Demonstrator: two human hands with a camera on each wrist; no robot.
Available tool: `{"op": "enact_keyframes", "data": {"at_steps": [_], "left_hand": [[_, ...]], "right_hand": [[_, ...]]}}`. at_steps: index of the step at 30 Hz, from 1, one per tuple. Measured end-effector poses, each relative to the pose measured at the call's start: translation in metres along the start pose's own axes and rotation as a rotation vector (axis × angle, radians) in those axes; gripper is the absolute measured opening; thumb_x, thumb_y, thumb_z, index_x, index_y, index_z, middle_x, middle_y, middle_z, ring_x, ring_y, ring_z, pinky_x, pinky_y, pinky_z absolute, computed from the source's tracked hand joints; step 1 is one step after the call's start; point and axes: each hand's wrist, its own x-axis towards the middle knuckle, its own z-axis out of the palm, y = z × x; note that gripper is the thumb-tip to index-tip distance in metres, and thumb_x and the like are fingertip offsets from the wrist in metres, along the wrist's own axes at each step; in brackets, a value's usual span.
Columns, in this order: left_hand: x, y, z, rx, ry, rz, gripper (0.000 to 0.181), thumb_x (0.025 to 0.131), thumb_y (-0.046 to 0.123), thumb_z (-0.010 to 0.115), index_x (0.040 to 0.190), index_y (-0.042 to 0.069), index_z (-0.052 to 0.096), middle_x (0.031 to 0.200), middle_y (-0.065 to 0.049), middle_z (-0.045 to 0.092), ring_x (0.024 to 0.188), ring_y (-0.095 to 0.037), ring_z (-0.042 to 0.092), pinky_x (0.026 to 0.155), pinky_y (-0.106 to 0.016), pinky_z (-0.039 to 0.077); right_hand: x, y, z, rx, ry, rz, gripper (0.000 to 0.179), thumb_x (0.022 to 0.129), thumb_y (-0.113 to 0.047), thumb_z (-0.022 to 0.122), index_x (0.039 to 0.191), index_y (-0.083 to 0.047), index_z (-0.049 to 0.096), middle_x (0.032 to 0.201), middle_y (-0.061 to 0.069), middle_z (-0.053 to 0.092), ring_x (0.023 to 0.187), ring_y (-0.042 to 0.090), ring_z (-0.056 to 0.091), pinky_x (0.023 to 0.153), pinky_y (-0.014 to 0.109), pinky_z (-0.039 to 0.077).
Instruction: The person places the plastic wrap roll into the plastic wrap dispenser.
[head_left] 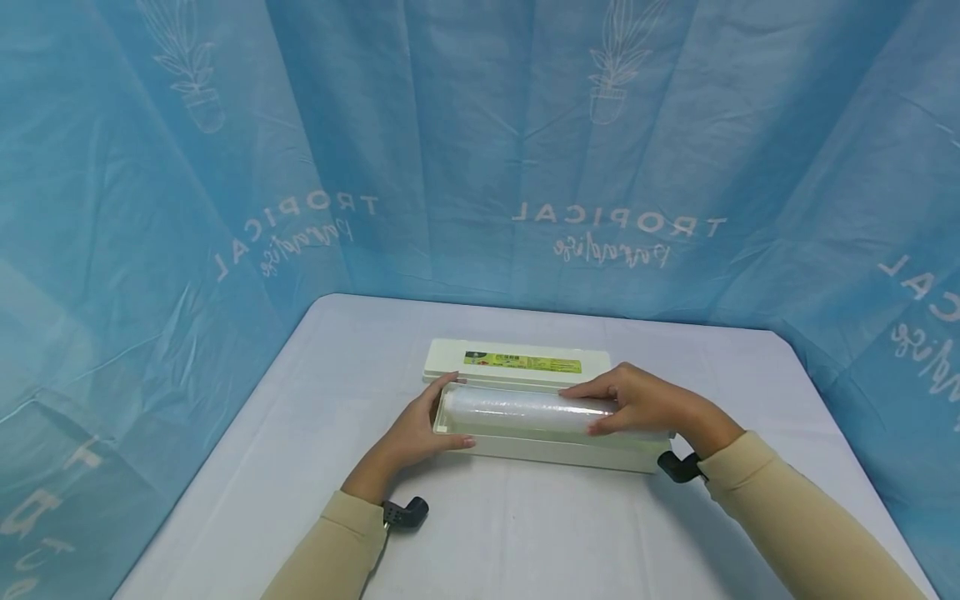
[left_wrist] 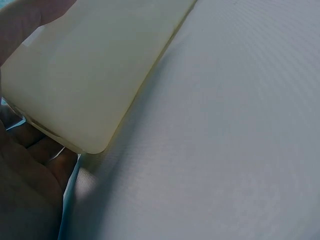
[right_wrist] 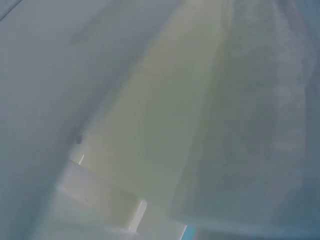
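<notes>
A long cream plastic box [head_left: 555, 451] stands uncovered on the table. My left hand [head_left: 411, 435] grips its left end, thumb on the front wall and fingers around the far side; the left wrist view shows the box [left_wrist: 95, 75] between thumb and fingers. A roll of plastic wrap [head_left: 517, 408] lies lengthwise at the box opening. My right hand [head_left: 651, 405] holds the roll near its right end, fingers over the far side and thumb on the near side. The blurred right wrist view shows the roll [right_wrist: 250, 135] beside the box interior [right_wrist: 155, 110]. Whether the roll touches the box floor is unclear.
Right behind the box lies its cream lid [head_left: 444, 357], bearing a green and yellow label [head_left: 522, 362]. A white cloth covers the table [head_left: 540, 533]. Blue printed curtains [head_left: 465, 150] hang around the table's back and sides.
</notes>
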Motion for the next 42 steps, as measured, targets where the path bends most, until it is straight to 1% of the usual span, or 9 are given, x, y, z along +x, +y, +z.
{"op": "enact_keyframes", "data": {"at_steps": [3,9,17,24,28,35,42], "left_hand": [[0.000,0.000,0.000,0.005,0.004,-0.004,0.115,0.073,0.036,0.100,0.166,0.023,0.033,0.148,-0.004,0.054,0.123,-0.028,0.059,0.101,-0.056,0.050],[0.000,-0.001,0.000,0.000,-0.002,0.000,0.116,0.073,0.038,0.100,0.166,0.022,0.033,0.150,-0.003,0.052,0.121,-0.027,0.059,0.099,-0.054,0.052],[0.001,-0.002,0.000,0.004,-0.003,0.011,0.115,0.073,0.038,0.099,0.166,0.022,0.033,0.151,-0.005,0.052,0.122,-0.027,0.059,0.099,-0.053,0.051],[0.000,-0.001,0.000,-0.016,-0.013,0.017,0.116,0.074,0.036,0.099,0.166,0.021,0.032,0.151,-0.005,0.051,0.122,-0.026,0.060,0.101,-0.054,0.050],[-0.001,0.000,0.000,-0.017,-0.014,0.018,0.115,0.074,0.035,0.099,0.166,0.020,0.032,0.152,-0.007,0.051,0.123,-0.027,0.059,0.102,-0.055,0.050],[-0.001,-0.001,0.000,-0.017,-0.016,0.013,0.113,0.076,0.034,0.098,0.166,0.021,0.032,0.150,-0.006,0.052,0.121,-0.026,0.059,0.101,-0.053,0.051],[-0.001,0.000,-0.001,-0.006,-0.016,0.015,0.114,0.075,0.034,0.099,0.166,0.020,0.032,0.149,-0.005,0.053,0.121,-0.026,0.059,0.100,-0.052,0.051]], "right_hand": [[0.001,0.000,0.001,0.013,-0.005,0.009,0.058,0.090,-0.021,0.088,0.143,-0.011,0.067,0.138,0.003,0.067,0.097,0.018,0.063,0.069,0.030,0.050],[0.004,-0.002,0.004,0.032,-0.023,0.041,0.058,0.089,-0.020,0.089,0.143,-0.013,0.068,0.139,0.001,0.066,0.107,0.016,0.064,0.076,0.034,0.051],[0.005,-0.002,0.006,0.035,-0.030,0.066,0.059,0.087,-0.017,0.090,0.142,-0.014,0.069,0.139,-0.001,0.066,0.120,0.014,0.064,0.082,0.029,0.052],[0.007,0.001,0.008,0.021,-0.031,0.061,0.058,0.087,-0.018,0.090,0.142,-0.016,0.069,0.137,-0.004,0.067,0.118,0.014,0.066,0.083,0.029,0.054],[0.009,0.002,0.010,0.017,-0.030,0.063,0.058,0.087,-0.017,0.090,0.142,-0.017,0.070,0.137,-0.005,0.067,0.119,0.013,0.066,0.087,0.029,0.055],[0.010,0.002,0.012,0.012,-0.030,0.078,0.059,0.087,-0.015,0.090,0.142,-0.018,0.070,0.138,-0.005,0.066,0.124,0.013,0.063,0.094,0.031,0.055],[0.010,0.002,0.013,0.021,-0.031,0.079,0.059,0.087,-0.013,0.089,0.142,-0.017,0.069,0.138,-0.004,0.066,0.124,0.013,0.064,0.092,0.030,0.055]]}}
